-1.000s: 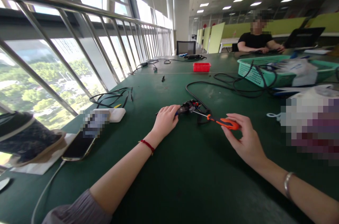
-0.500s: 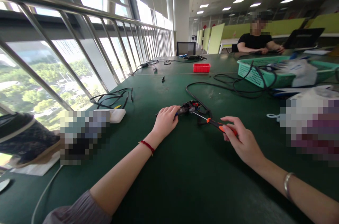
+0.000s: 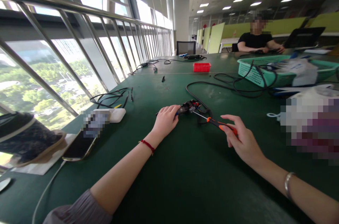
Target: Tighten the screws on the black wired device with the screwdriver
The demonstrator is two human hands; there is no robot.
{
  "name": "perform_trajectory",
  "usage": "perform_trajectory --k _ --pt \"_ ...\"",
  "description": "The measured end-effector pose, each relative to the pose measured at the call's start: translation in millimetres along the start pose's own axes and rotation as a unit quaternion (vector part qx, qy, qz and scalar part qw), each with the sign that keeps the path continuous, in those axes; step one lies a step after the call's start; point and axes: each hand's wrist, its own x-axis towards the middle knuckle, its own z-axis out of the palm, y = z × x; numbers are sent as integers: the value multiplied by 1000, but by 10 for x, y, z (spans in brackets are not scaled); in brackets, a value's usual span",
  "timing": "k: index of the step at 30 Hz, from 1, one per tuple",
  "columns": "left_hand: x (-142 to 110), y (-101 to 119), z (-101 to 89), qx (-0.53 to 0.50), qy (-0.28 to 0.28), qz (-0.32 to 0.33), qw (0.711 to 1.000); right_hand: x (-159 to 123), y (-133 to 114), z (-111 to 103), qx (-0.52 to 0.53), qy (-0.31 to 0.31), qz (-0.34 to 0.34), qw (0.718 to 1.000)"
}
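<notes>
Swung the handle of the orange-and-black screwdriver (image 3: 221,125) slightly toward the near edge since a second ago, with a changed finger hold and with the shaft aimed, as before, at the dark device (image 3: 192,105). Holding that handle in the right hand (image 3: 245,143), thumb and fingers pinched on its rear part, index finger partly raised. Gripping the left part of the device in the left hand (image 3: 164,120), fingers over the top. Keeping the hands well apart from each other, each clamped on its own thing. Cannot tell the exact contact of the screwdriver tip, too small at the near side of the device.

Resting the device on the green surface (image 3: 180,181), exposed dark and red parts just beside the left hand's fingertips. Seen to the right of the device and farther back: a long black cable (image 3: 203,83) in loops and a green basket (image 3: 253,72) with cables and plastic packaging. Seen beyond the device: a small red tray (image 3: 201,68) and, a little to the left, a small black piece (image 3: 163,79). Seen left of the device: coiled black leads (image 3: 107,100), a white block (image 3: 118,115) and a phone (image 3: 79,146). Seen far right of the device: a pale plastic bag (image 3: 312,98). Seen farther beyond the device: a seated person in black (image 3: 255,42).
</notes>
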Motion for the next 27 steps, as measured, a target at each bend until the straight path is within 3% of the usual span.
perform_trajectory --k 6,12,19,23,27 --pt "3 -2 9 2 3 1 1000 -3 24 38 5 33 -28 999" --pt "4 2 5 5 1 1 1000 25 60 30 -23 125 -64 990" --pt "3 -2 11 4 3 -1 1000 10 -5 -3 -20 22 -10 1000" --pt "0 -4 10 4 1 0 1000 -19 -21 6 -12 36 -30 999" --pt "-1 0 1 3 1 -2 1000 -9 2 22 -11 97 -79 992"
